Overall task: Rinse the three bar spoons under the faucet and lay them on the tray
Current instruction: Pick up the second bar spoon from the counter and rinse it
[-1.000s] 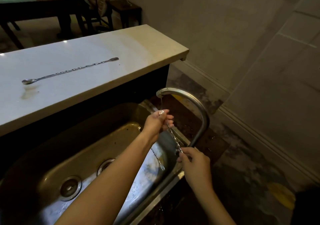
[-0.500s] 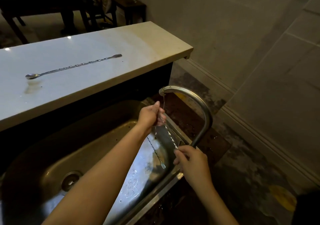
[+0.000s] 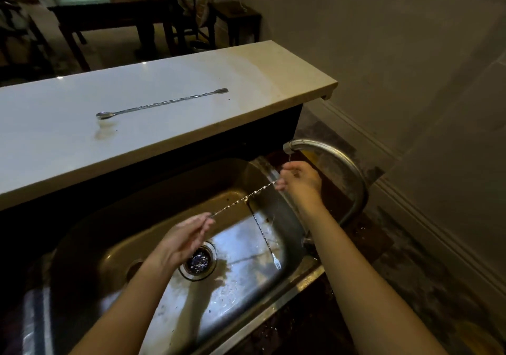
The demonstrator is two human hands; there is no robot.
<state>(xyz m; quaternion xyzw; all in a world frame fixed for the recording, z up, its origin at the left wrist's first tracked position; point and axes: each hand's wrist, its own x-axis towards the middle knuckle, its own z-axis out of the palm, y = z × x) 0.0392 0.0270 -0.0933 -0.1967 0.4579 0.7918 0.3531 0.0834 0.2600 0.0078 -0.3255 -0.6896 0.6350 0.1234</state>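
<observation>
A twisted bar spoon (image 3: 243, 198) stretches across the sink between both hands. My right hand (image 3: 299, 179) grips its upper end right under the faucet spout (image 3: 290, 146), where a thin stream of water falls. My left hand (image 3: 186, 238), blurred, pinches its lower end above the drain. A second bar spoon (image 3: 264, 235) with a fork tip leans inside the sink (image 3: 153, 190) against the right wall. A third bar spoon (image 3: 161, 103) lies flat on the white counter (image 3: 54, 135). No tray is in view.
The curved steel faucet neck (image 3: 353, 179) rises at the sink's right edge. The drain strainer (image 3: 197, 261) sits in the wet sink bottom. Beyond the counter stand a dark table (image 3: 109, 18) and chairs. A tiled wall runs along the right.
My hands have swapped ends: the right hand moved up under the spout, the left hand dropped to the lower end over the drain. The spoon now lies more level. The view shifted.
</observation>
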